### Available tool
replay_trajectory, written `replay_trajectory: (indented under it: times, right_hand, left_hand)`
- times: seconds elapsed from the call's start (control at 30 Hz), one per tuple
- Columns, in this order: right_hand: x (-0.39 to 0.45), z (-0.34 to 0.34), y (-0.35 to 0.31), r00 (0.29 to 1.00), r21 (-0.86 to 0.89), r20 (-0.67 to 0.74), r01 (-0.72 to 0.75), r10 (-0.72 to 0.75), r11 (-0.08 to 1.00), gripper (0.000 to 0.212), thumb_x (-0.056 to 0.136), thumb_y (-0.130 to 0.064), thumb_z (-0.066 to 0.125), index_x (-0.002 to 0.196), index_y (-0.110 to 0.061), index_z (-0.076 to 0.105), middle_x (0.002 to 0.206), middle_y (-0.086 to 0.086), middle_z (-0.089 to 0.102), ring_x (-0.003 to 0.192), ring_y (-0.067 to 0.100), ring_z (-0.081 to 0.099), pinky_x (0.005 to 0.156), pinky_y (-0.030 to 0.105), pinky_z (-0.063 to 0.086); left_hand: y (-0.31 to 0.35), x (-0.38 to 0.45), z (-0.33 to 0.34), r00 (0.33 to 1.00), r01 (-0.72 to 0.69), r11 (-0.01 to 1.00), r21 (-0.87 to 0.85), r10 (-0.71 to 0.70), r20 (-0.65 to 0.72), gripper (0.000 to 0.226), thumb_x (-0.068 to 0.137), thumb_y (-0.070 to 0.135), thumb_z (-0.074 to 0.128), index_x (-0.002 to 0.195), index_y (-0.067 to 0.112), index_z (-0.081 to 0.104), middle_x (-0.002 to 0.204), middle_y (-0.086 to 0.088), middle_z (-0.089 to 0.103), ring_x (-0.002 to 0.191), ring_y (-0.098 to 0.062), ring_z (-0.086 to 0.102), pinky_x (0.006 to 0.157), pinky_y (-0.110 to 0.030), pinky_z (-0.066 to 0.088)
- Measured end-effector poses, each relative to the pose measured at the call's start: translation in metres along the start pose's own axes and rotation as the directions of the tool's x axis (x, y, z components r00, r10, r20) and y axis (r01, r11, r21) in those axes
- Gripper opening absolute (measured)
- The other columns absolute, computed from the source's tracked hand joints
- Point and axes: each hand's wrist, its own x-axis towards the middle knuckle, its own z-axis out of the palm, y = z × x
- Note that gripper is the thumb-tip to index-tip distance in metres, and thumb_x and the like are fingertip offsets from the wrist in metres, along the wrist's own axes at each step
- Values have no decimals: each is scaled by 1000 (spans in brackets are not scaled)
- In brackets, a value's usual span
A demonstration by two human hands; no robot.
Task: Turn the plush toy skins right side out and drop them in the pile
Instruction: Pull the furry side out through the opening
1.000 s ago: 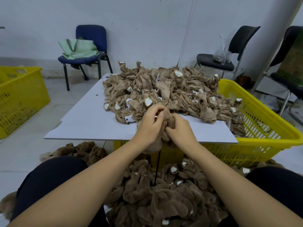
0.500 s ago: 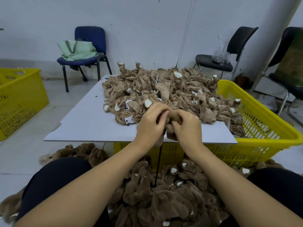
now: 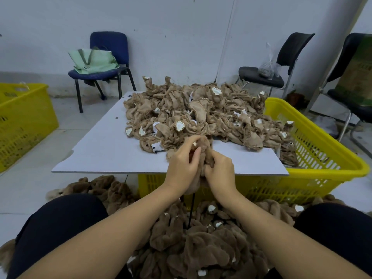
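Your left hand (image 3: 182, 165) and your right hand (image 3: 220, 171) both curl tight around one brown plush toy skin (image 3: 205, 153) at the frame's center, above the white board (image 3: 104, 152); the fluffy pile (image 3: 201, 244) lies at bottom center

- Heap of inside-out tan plush skins (image 3: 193, 115): matt, rough woven backing.
- Furry brown pile (image 3: 201, 248) on the floor: soft, fuzzy cloth.
- Pale grey table (image 3: 104, 154): smooth, matt board, maybe laminate.
- Yellow slotted basket (image 3: 322, 158): glossy plastic.
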Motion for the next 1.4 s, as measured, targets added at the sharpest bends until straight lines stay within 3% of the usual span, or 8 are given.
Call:
replay_trajectory:
  times: [0.23,0.43,0.63,0.73,0.9,1.03,1.17,1.4]
  right_hand:
    - [7,-8,-18,987,19,-130,93,-90,995,25,91,2,53,73,-14,52,64,-6,50,60,11,46,51,26,32]
    - [16,-8,-28,977,-68,-145,148,-156,987,17,94,1,52,83,-6,63,73,5,61,66,23,53,56,40,42]
    - [18,1,-23,997,-306,17,76,-74,949,20,103,-15,48,99,-11,68,87,6,68,77,25,63,62,36,46]
    - [13,2,-16,997,-340,71,32,-9,940,18,103,-16,50,95,-14,66,85,2,66,73,20,61,59,30,39]
    - [6,-3,-17,986,-389,164,26,41,921,14,100,-11,52,91,-17,62,69,-9,46,72,18,60,49,24,29]
    - [4,-5,-29,992,-342,83,120,-97,932,17,97,-9,55,107,-16,67,72,-8,55,63,15,54,48,21,21]
    - [8,-15,-39,969,-294,51,245,-241,924,57,91,-2,55,144,-22,56,119,5,73,90,29,68,58,30,38]
    - [17,-17,-39,988,-437,144,121,-64,891,43,91,-2,51,130,-17,61,87,6,63,79,32,62,61,42,51]
  left_hand:
    - [14,22,3,972,224,969,-108,-214,97,19,101,38,53,87,27,56,85,5,58,79,-4,57,72,-30,46]
    - [10,28,18,939,344,888,-306,-327,109,30,97,51,37,108,32,57,106,-2,64,108,-22,61,102,-51,47]
    - [-5,16,26,880,464,861,-208,-422,218,65,95,54,29,153,25,39,134,25,42,119,18,37,94,-1,27]
    - [-3,10,25,871,452,892,-34,-432,235,57,98,57,27,139,25,51,128,10,59,108,2,52,93,-25,40]
    - [20,15,24,801,594,805,-5,-590,103,57,85,70,38,71,17,56,62,-2,58,65,-24,60,69,-44,50]
    - [31,36,19,682,727,659,-192,-727,87,86,72,79,37,103,4,66,98,-17,70,98,-35,66,96,-53,50]
    - [33,54,11,668,733,616,-290,-733,131,80,81,67,33,93,-5,67,90,-26,68,88,-36,68,94,-57,51]
    - [29,70,16,584,809,525,-264,-766,267,34,106,30,33,88,9,53,95,-16,53,89,-24,50,92,-44,45]
